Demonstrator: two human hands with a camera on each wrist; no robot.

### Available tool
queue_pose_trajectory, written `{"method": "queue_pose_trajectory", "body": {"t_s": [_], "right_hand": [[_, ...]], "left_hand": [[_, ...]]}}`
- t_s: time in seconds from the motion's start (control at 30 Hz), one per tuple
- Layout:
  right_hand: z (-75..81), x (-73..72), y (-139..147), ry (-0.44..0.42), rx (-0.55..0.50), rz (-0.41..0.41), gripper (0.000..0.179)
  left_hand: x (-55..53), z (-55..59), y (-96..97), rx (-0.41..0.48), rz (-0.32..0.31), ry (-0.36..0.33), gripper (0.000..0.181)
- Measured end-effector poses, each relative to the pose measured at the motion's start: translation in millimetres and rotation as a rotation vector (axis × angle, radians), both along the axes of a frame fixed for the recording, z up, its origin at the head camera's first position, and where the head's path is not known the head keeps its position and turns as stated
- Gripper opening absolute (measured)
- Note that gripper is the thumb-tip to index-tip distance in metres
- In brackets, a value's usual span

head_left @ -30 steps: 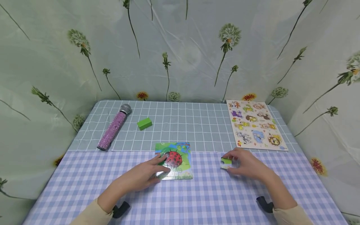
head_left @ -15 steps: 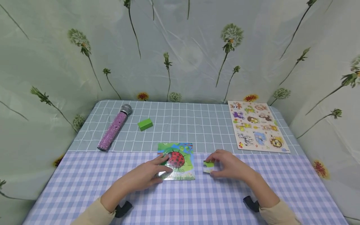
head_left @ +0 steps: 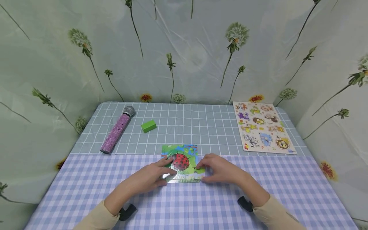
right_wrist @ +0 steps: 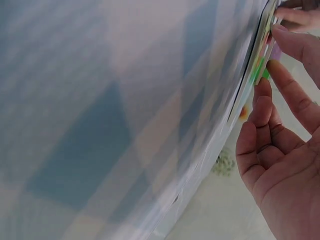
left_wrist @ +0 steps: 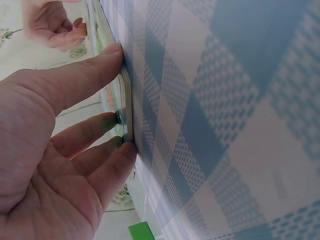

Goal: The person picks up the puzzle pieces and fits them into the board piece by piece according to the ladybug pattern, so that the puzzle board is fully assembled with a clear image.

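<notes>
Now your left hand (head_left: pixel 153 177) presses flat on the ladybird puzzle (head_left: pixel 181 163) mid-tabletop, while your right hand (head_left: pixel 219 169) pinches a green piece (head_left: pixel 199 171) at its right edge. Fitting looks underway; next, align the tabs and press down.

Glossy card on the ladybird puzzle (head_left: pixel 181 163), catching glare. Matt woven cloth over the table (head_left: pixel 201 204). Rough purple glitter with a metal-mesh head on the microphone (head_left: pixel 117 129). Smooth green block (head_left: pixel 148 126).

Right hand (right_wrist: pixel 280 150) fingertips at puzzle edge (right_wrist: pixel 257 65) (checked tablecloth (right_wrist: pixel 125 100) beneath)
</notes>
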State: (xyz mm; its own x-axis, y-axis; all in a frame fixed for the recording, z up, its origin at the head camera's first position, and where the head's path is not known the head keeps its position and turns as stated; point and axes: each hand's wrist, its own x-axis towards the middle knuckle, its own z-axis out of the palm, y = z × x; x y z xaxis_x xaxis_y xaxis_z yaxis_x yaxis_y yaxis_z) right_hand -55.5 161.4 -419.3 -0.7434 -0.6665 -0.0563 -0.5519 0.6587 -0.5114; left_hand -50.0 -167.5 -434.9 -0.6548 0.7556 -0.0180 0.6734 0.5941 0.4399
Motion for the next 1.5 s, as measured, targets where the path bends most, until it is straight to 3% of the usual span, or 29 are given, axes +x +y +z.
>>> {"method": "queue_pose_trajectory", "body": {"t_s": [0.5,0.97,1.3,1.5], "right_hand": [[0.1,-9.3,-24.7,-0.058,0.066,0.021,0.029],[-1.1,-18.6,-28.8,0.020,0.030,0.118,0.029],[-2.5,-17.4,-29.5,0.001,0.054,0.101,0.027],[2.9,-8.5,-21.9,0.035,0.049,0.093,0.031]], "left_hand": [[-5.6,0.7,2.5,0.007,0.010,-0.017,0.042],[-8.1,-1.8,0.9,0.008,-0.005,-0.001,0.043],[-5.7,-0.4,1.2,-0.006,0.002,-0.011,0.043],[-0.7,2.1,-3.3,0.034,0.057,-0.022,0.061]]}}
